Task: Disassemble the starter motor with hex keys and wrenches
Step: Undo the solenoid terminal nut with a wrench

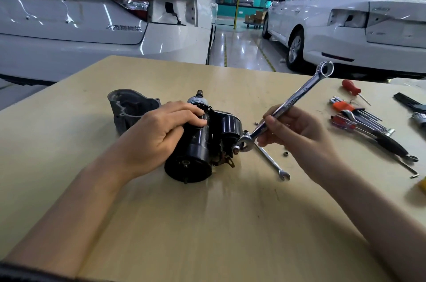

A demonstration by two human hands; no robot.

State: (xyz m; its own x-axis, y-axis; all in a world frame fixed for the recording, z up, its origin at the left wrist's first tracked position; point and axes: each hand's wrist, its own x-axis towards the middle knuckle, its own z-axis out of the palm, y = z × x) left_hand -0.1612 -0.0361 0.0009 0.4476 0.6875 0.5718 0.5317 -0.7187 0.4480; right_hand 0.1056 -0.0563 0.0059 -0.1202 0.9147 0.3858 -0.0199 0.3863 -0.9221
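The black cylindrical metal starter motor (198, 141) lies on its side mid-table, long axis running from near-left end cap to far shaft tip. Its solenoid terminal stud sits on the motor's right, facing the right hand (297, 131). That hand pinches the shank of a long chrome combination wrench (290, 103) w/ thumb and fingers; the open end sits on the stud's nut, the ring end angled up and away to the right. So the right hand is the nearer one to the fastener, and the swing likely goes around that stud. The left hand (159, 131) curls over the motor's body, gripping it steady.

Just behind the motor, left: a grey cast-aluminium nose housing (129, 108), apart from it. Right of the motor: 1 smaller wrench (273, 163) flat, a loose small nut (286, 154), then hex keys (368, 118) and a red-handled screwdriver (351, 88) further right. Surface is a pale wood-grain table (207, 224); beyond it, 2 white cars on a glossy workshop floor.
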